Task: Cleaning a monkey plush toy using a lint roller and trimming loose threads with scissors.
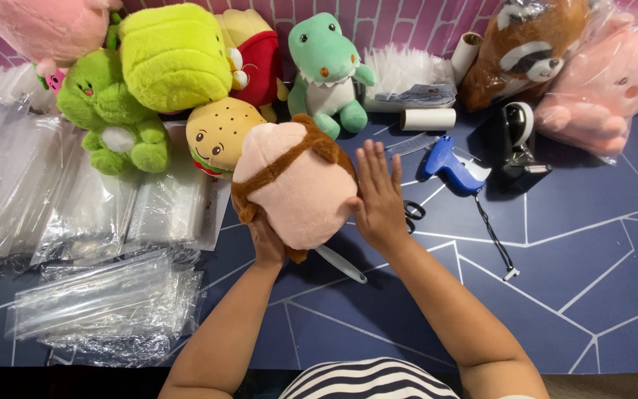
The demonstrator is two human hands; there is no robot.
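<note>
The pink-and-brown plush toy (297, 181) sits mid-tabletop (570, 295) between your hands. Your left hand (267, 240) grips it from beneath, mostly hidden; your right hand (379, 198) lies flat, fingers spread, against its side. Scissors (412, 214) lie just beside.

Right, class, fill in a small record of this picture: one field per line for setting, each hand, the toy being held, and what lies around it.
setting: dark blue table with white line pattern
left hand: under the pink and brown plush toy, gripping its lower edge
right hand: flat against the toy's side, fingers spread
left of toy: clear plastic bags, green plush, burger plush
behind toy: green dinosaur plush
right of toy: scissors, blue tagging gun, tape dispenser
</note>
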